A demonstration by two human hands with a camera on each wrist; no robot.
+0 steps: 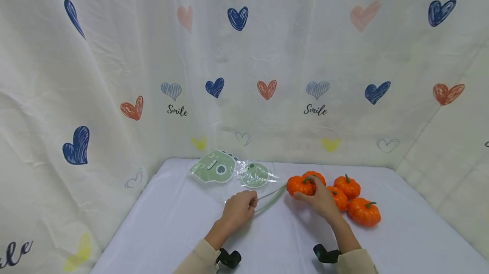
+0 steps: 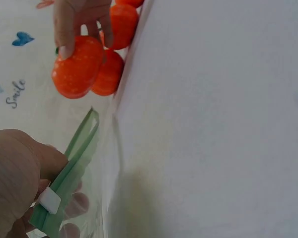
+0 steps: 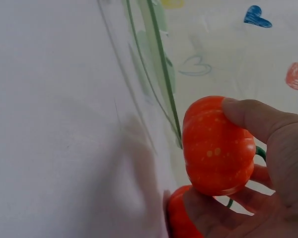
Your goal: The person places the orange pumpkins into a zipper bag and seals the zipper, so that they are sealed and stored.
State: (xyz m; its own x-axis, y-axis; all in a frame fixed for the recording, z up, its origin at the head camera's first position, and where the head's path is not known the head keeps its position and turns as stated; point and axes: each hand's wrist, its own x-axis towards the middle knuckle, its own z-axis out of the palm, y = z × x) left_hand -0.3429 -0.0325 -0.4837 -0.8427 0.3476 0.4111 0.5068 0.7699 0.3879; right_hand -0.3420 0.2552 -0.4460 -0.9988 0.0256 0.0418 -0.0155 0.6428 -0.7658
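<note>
A clear zip bag [image 1: 233, 172] printed with green dinosaur shapes lies at the back of the white table [image 1: 183, 227]. My left hand [image 1: 240, 208] pinches its green zip strip [image 2: 69, 173] near the white slider [image 2: 49, 200]. My right hand [image 1: 318, 199] grips a small orange pumpkin [image 1: 299, 185] beside the strip's far end; in the right wrist view thumb and fingers [image 3: 268, 124] curl round that pumpkin [image 3: 217, 146]. Several more orange pumpkins [image 1: 363, 211] sit clustered right of that hand, one [image 2: 109, 72] touching the held pumpkin [image 2: 78, 67].
Cream cloth printed with hearts and "Smile" [image 1: 315, 110] walls the table on the back and both sides. A black wrist mount [image 1: 229, 258] sits on each forearm. Bare white tabletop lies in front of both hands.
</note>
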